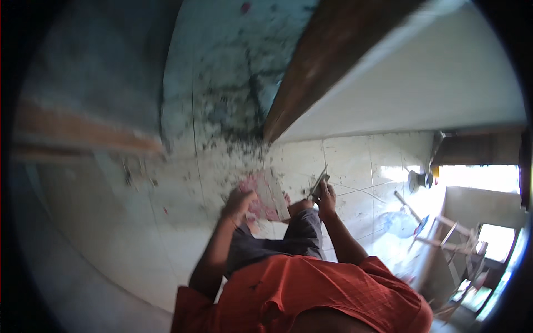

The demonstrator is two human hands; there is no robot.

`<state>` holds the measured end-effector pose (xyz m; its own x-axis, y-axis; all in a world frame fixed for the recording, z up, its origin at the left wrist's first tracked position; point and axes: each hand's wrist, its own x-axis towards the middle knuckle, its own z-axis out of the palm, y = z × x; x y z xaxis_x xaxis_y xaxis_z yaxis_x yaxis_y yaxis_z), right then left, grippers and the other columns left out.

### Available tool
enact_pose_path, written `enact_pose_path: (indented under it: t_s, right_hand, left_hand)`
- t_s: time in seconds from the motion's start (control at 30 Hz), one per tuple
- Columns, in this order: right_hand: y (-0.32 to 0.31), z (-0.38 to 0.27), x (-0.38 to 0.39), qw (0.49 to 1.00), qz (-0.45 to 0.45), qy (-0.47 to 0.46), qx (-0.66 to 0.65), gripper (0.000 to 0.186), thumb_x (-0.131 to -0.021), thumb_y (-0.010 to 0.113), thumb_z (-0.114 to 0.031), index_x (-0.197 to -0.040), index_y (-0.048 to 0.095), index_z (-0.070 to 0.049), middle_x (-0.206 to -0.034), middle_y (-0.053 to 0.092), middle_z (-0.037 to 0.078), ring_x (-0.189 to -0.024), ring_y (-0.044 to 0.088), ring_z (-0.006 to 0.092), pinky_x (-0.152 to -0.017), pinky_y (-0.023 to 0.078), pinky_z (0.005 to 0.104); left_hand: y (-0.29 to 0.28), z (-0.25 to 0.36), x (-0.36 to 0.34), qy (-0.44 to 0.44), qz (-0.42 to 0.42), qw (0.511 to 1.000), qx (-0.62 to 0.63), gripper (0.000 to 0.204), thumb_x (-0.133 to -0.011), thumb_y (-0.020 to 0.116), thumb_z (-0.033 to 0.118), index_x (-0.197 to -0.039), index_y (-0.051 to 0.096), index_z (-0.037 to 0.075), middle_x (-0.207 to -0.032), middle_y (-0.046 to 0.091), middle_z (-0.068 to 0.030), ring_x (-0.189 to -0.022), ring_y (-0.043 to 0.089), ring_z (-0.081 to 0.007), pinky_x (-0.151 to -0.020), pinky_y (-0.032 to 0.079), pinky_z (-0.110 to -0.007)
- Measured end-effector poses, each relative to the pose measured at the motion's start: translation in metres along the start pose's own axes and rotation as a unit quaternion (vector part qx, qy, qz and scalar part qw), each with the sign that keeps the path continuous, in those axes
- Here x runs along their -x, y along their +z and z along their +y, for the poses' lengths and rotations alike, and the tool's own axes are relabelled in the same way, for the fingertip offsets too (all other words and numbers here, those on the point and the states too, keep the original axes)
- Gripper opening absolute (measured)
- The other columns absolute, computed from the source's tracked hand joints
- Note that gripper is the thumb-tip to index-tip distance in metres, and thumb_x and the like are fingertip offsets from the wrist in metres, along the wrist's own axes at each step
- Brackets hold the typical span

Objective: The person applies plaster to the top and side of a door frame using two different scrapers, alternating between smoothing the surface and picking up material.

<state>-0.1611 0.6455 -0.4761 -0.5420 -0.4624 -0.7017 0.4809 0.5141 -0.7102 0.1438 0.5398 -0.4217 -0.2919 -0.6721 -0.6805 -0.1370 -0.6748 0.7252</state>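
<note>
My left hand is closed on the left edge of a flat board smeared with pink and red, with a paler strip along its right side. The board is in front of my knees, above the tiled floor. In my right hand, to the right of the board, is a trowel. Its thin flat blade is seen nearly edge-on and stands apart from the board. Fingers under the board are hidden.
A doorway with a brown wooden frame opens ahead, where the tiles carry dark dirt. A white wall runs to the right. Farther right are a spool-like object, a clear plastic bag and a wooden frame stand.
</note>
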Motion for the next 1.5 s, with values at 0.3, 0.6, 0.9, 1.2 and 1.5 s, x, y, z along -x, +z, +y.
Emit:
enact_pose_path:
  t_s: [0.3,0.6,0.9,1.2,1.5]
  right_hand:
    - [-0.096,-0.030,0.083,0.977,0.018,-0.184,-0.102,0.053,-0.087,0.069,-0.032,-0.133,0.055,-0.011,-0.120,0.060,0.008,-0.105,0.061,0.0213,-0.083,0.050,0.0342]
    - [-0.146,0.082,0.140,0.860,0.123,-0.034,-0.493,0.043,-0.097,0.056,-0.045,-0.132,0.056,-0.020,-0.117,0.057,-0.001,-0.099,0.051,0.0151,-0.081,0.046,0.0389]
    - [-0.243,0.059,0.169,0.788,0.220,-0.059,-0.572,0.033,-0.096,0.057,-0.049,-0.118,0.063,-0.024,-0.100,0.062,-0.007,-0.084,0.052,0.0125,-0.073,0.045,0.0308]
    - [-0.338,0.061,0.178,0.713,0.275,-0.092,-0.639,0.029,-0.094,0.058,-0.052,-0.108,0.063,-0.027,-0.089,0.058,-0.008,-0.074,0.047,0.0100,-0.067,0.040,0.0312]
    - [-0.395,0.049,0.155,0.637,0.318,-0.106,-0.694,0.031,-0.090,0.060,-0.059,-0.094,0.065,-0.028,-0.079,0.059,-0.011,-0.071,0.050,0.0070,-0.059,0.038,0.0254]
  left_hand:
    - [0.053,0.125,0.113,0.023,-0.087,0.994,0.058,0.024,-0.078,0.064,0.010,-0.101,0.066,0.004,-0.087,0.066,-0.0022,-0.074,0.066,-0.0183,-0.065,0.053,-0.031]
    - [0.079,0.144,0.116,-0.064,-0.242,0.960,0.123,0.040,-0.083,0.053,0.011,-0.122,0.056,0.001,-0.111,0.066,-0.0108,-0.099,0.066,-0.0267,-0.086,0.055,-0.042]
    - [0.221,0.160,0.119,-0.045,-0.325,0.943,0.049,0.057,-0.080,0.050,0.016,-0.136,0.048,0.004,-0.125,0.059,-0.0135,-0.113,0.060,-0.0324,-0.093,0.050,-0.047]
    - [0.346,0.167,0.137,0.005,-0.383,0.923,0.043,0.050,-0.081,0.051,0.019,-0.130,0.055,0.014,-0.107,0.067,-0.0048,-0.094,0.066,-0.0254,-0.067,0.053,-0.039]
    - [0.481,0.188,0.075,-0.018,-0.410,0.911,0.030,0.050,-0.089,0.051,0.025,-0.137,0.051,0.014,-0.114,0.064,-0.0032,-0.096,0.062,-0.0216,-0.077,0.049,-0.033]
